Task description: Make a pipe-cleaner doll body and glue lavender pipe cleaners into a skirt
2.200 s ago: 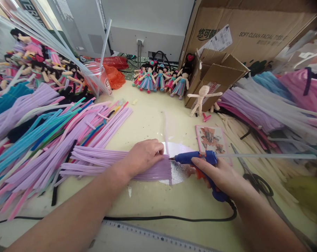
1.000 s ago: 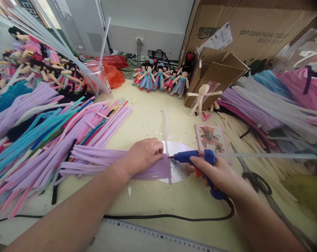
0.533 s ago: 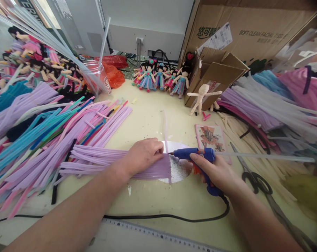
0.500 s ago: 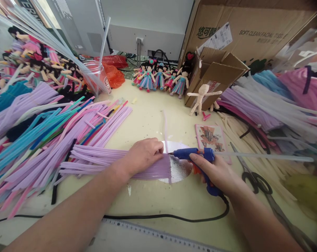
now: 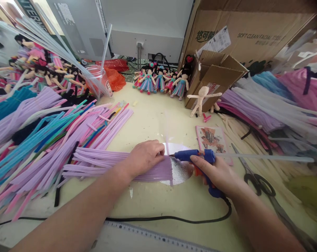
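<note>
My left hand [image 5: 144, 157] lies palm down on a flat row of lilac pipe cleaners [image 5: 103, 163], fingers curled at the row's right end. My right hand [image 5: 216, 173] grips a blue hot glue gun [image 5: 193, 156] with a long clear glue stick [image 5: 263, 158] poking out behind. The gun's nozzle touches the right end of the row, just beside my left fingertips. Under that end lies a round silvery pad [image 5: 179, 170]. A single lilac pipe cleaner [image 5: 167, 140] runs upright along the row's right edge.
Heaps of coloured pipe cleaners [image 5: 37, 133] fill the left, more [image 5: 265, 105] the right. Small dolls [image 5: 160, 80] stand at the back beside cardboard boxes [image 5: 216, 75]. A bare doll body [image 5: 201, 98], a card [image 5: 212, 138], scissors [image 5: 255, 178], the gun's black cord [image 5: 174, 218] and a ruler [image 5: 158, 238] lie around.
The glue gun's nozzle has crept along the right end of the lilac row, away from me. My left hand stays pressed on the row. The view shifted slightly.
</note>
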### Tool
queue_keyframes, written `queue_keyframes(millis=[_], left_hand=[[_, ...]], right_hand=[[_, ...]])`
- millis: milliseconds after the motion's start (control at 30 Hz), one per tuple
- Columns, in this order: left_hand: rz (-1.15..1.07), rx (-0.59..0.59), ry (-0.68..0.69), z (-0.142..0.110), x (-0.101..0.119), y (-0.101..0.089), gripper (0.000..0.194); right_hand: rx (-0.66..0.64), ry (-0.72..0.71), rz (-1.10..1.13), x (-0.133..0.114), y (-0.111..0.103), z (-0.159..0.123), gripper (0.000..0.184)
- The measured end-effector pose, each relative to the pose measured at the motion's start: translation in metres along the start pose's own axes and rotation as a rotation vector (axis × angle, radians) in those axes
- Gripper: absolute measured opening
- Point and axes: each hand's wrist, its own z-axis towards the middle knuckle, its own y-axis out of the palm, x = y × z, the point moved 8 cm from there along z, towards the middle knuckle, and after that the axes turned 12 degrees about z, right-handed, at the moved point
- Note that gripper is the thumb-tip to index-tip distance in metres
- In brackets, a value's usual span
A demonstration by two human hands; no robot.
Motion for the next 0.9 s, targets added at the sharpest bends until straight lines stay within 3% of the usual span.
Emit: queue_keyframes(millis=[667, 900], left_hand=[[0.020, 0.002, 0.018, -0.0005, 0.0005, 0.0015, 0.009], [0.045, 0.001, 0.020, 0.0001, 0.0024, -0.0009, 0.010]], right_hand=[[0.022, 0.002, -0.010, -0.0089, 0.0025, -0.0054, 0.036], [0.011, 0.014, -0.034, -0.0025, 0.0011, -0.0024, 0.041]])
